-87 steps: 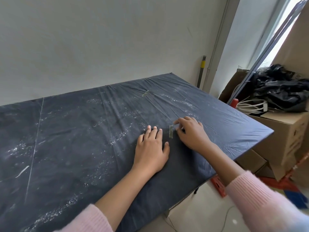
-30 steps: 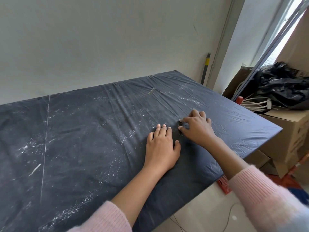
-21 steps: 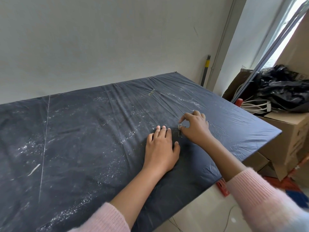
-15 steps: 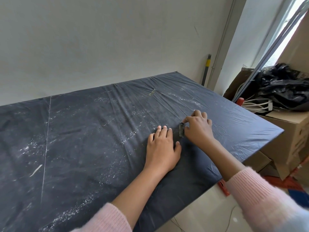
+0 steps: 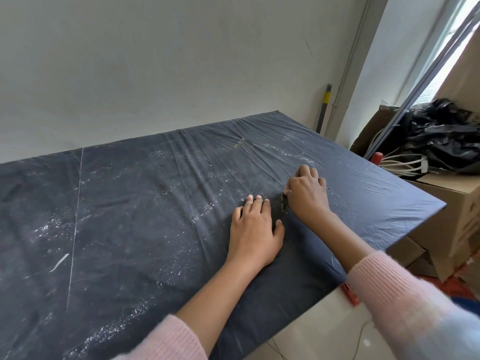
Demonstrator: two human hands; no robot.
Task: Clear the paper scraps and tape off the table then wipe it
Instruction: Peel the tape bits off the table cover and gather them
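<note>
A table covered in black plastic sheet (image 5: 130, 216) fills the view, dusted with white specks. My left hand (image 5: 253, 229) lies flat on the sheet, fingers straight, pressing it down. Just to its right my right hand (image 5: 307, 193) has curled fingers and pinches a short strip of clear tape (image 5: 284, 206) that stands up from the sheet between the two hands. A second tape strip (image 5: 239, 143) is stuck farther back near the wall. A white paper scrap (image 5: 59, 262) lies at the left, beside a long thin white line (image 5: 75, 224) across the sheet.
Cardboard boxes (image 5: 446, 209) stand right of the table, with black plastic bags (image 5: 441, 136) and white cables (image 5: 405, 165) on top. A grey pole with a yellow band (image 5: 324, 107) leans in the corner. A red object (image 5: 350, 294) lies on the floor below the table edge.
My right hand has worked at the tape strip, lifting its edge from the sheet. My left hand has stayed flat beside it.
</note>
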